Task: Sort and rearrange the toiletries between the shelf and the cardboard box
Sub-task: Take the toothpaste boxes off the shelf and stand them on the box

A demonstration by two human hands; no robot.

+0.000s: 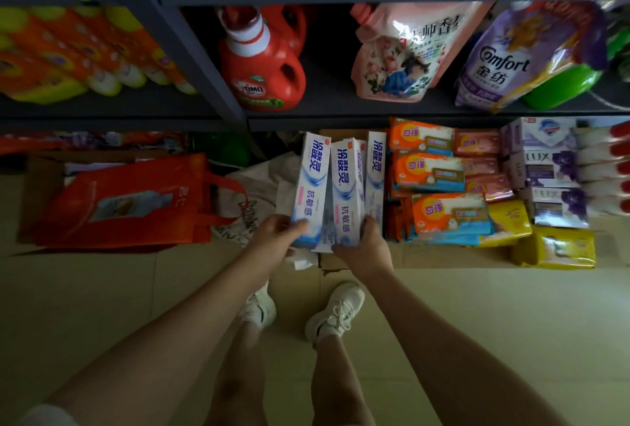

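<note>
Three white-and-blue toothpaste boxes stand side by side over the left end of the cardboard box (409,256) on the floor. My left hand (276,238) grips the near end of the left toothpaste box (312,187). My right hand (363,246) holds the near end of the middle toothpaste box (347,187), with its fingers against the right toothpaste box (375,173). The cardboard box also holds orange soap packs (429,170), yellow packs (555,248) and purple-and-white soap cartons (549,170). The dark shelf (341,108) above carries a red detergent jug (262,67), a pink refill pouch (405,50) and a purple Comfort pouch (518,57).
A red tote bag (129,207) lies in another carton at the left, beside a white cloth bag (252,193). Orange-and-yellow bottles (78,57) fill the left shelf bay. White bottles with red caps (606,166) line the far right. My feet in white shoes (335,309) stand on tan floor.
</note>
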